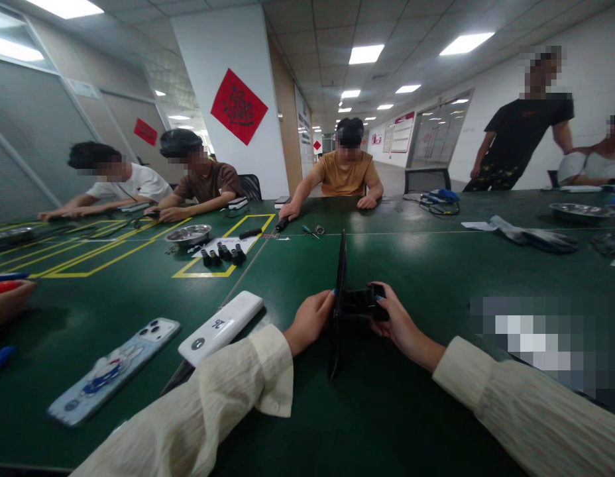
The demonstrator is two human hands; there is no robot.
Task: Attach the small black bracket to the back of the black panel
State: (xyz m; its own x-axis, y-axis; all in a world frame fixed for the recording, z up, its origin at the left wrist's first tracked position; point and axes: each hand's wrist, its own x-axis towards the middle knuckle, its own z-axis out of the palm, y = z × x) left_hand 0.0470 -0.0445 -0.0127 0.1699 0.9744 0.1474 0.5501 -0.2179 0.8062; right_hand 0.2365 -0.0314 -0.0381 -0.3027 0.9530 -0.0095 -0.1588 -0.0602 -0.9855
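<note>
The left hand [311, 322] of the seated person grips a thin black panel [338, 305], its thumb pressed against the near face; how far the other fingers reach around I cannot tell from here. The right hand [397, 324] is curled around a black bracket [357, 301] that juts out from the panel's other side, thumb on top, fingers bent beneath. The panel stands upright, almost edge-on, between the two hands and above the green table [417, 278]. Pale, loose sleeves [238, 377] cover both forearms.

Just beside the left forearm lies a white device [228, 324] with a number on it, and further left a phone [113, 371] in a cartoon-printed case, camera side up. At the far left edge a co-worker's hand [12, 301] holds something red.

Farther up the table, short black cylinders [221, 255] stand on and beside a white sheet, near a metal bowl [188, 234] and yellow tape lines. A small screwdriver [307, 230] lies in the middle. Opposite, a person in a mustard shirt [344, 173] rests one hand on a dark tool [281, 224]. To the right are grey gloves [533, 237], and beyond them a person in black [526, 139] stands.
</note>
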